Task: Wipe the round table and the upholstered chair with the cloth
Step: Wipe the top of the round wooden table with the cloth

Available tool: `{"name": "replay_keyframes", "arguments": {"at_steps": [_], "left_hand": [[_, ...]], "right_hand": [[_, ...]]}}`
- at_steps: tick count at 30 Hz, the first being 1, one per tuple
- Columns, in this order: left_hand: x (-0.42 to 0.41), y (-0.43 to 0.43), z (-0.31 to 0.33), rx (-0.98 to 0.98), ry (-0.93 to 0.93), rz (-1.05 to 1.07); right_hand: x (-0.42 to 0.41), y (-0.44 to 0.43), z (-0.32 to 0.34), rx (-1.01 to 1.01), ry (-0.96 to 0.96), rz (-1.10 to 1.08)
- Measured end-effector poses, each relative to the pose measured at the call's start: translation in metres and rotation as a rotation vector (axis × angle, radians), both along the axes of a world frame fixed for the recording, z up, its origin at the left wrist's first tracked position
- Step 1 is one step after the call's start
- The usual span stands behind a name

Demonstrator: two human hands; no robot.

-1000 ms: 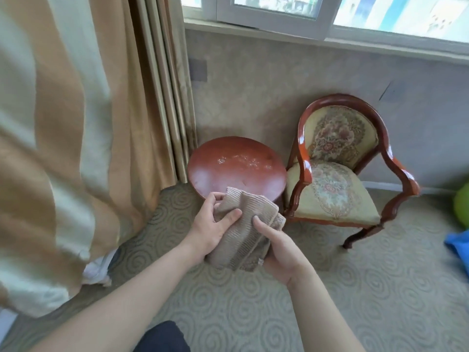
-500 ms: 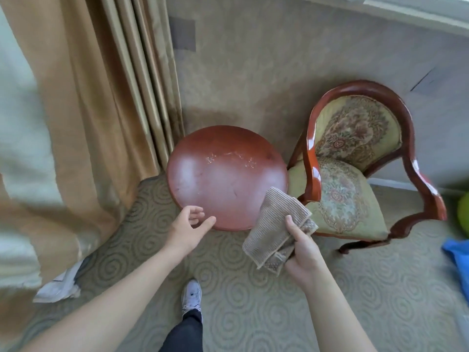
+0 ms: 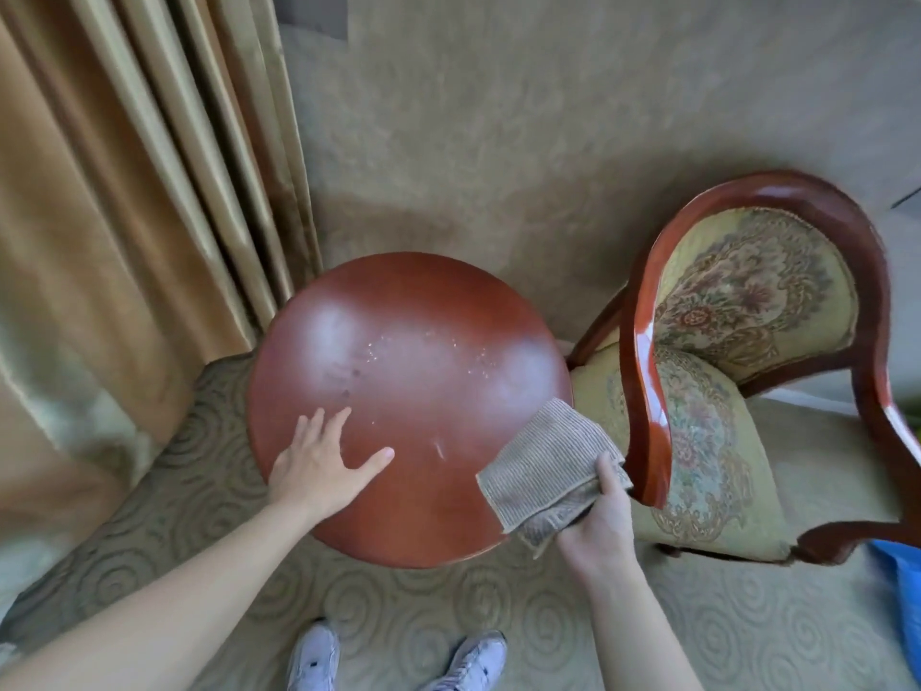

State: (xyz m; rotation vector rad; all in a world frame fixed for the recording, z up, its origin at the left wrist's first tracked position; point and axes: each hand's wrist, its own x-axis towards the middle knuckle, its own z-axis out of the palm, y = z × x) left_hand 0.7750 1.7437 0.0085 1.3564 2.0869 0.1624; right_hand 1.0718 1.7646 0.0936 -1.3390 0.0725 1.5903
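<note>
The round reddish-brown table (image 3: 413, 341) stands in the middle, its top marked with small specks and smudges. To its right is the upholstered chair (image 3: 707, 441), with floral fabric and a glossy red wooden frame. My left hand (image 3: 319, 466) lies flat on the table's near-left part, fingers spread, holding nothing. My right hand (image 3: 598, 521) grips a folded beige ribbed cloth (image 3: 543, 461). The cloth's free end lies over the table's near-right edge, next to the chair's armrest.
Gold striped curtains (image 3: 124, 216) hang close at the table's left. A beige wall runs behind the table and chair. The floor is patterned carpet (image 3: 548, 615); my white shoes (image 3: 314, 660) stand just in front of the table. Something blue (image 3: 907, 591) lies at the right edge.
I have stepped closer, so the table and chair look larger. My left hand let go of the cloth and came down flat on the table. My right hand carried the cloth to the table's edge.
</note>
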Motion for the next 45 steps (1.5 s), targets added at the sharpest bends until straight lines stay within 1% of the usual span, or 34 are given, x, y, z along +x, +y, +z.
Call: {"name": "replay_keyframes", "arguments": {"at_steps": [4,8,13,16,17,18,20,21,23,24,26,28,31,33,37,40,43,45], "left_hand": [[0.011,0.04,-0.051,0.025,0.119,0.046],[0.021,0.064,-0.093,0.028,0.196,0.101],[-0.003,0.093,-0.126,0.103,0.287,0.191],[-0.025,0.112,-0.137,0.129,0.377,0.19],[-0.029,0.115,-0.14,0.114,0.402,0.181],[-0.031,0.117,-0.144,0.096,0.416,0.172],[-0.029,0.115,-0.153,0.095,0.438,0.172],[-0.028,0.114,-0.156,0.112,0.449,0.182],[-0.028,0.114,-0.161,0.142,0.453,0.2],[-0.028,0.115,-0.162,0.148,0.449,0.2],[-0.029,0.115,-0.162,0.151,0.445,0.193],[-0.03,0.115,-0.163,0.154,0.452,0.185],[-0.03,0.115,-0.164,0.157,0.466,0.176],[-0.03,0.117,-0.164,0.159,0.46,0.173],[-0.028,0.115,-0.163,0.15,0.441,0.166],[-0.029,0.115,-0.161,0.144,0.435,0.164],[-0.029,0.116,-0.16,0.149,0.432,0.166],[-0.029,0.116,-0.161,0.162,0.432,0.166]], "right_hand": [[0.007,0.056,-0.048,-0.043,-0.07,-0.057],[0.008,0.105,-0.084,0.004,-0.146,-0.047],[0.012,0.156,-0.105,0.089,-0.369,-0.052],[0.019,0.183,-0.108,0.144,-0.599,-0.095],[0.021,0.19,-0.11,0.167,-0.715,-0.126],[0.023,0.195,-0.114,0.179,-0.871,-0.124],[0.024,0.203,-0.127,0.169,-1.211,-0.053],[0.022,0.205,-0.135,0.179,-1.314,-0.013],[0.014,0.209,-0.159,0.177,-1.397,0.13],[0.007,0.209,-0.17,0.159,-1.415,0.238],[-0.011,0.205,-0.194,0.101,-1.389,0.437],[-0.028,0.197,-0.214,0.086,-1.366,0.555],[-0.038,0.196,-0.23,0.173,-1.455,0.56],[-0.037,0.201,-0.235,0.159,-1.461,0.541],[-0.055,0.204,-0.237,0.054,-1.292,0.524],[-0.078,0.212,-0.234,0.03,-1.286,0.549],[-0.101,0.216,-0.233,0.079,-1.301,0.659],[-0.121,0.215,-0.23,0.203,-1.315,0.788]]}}
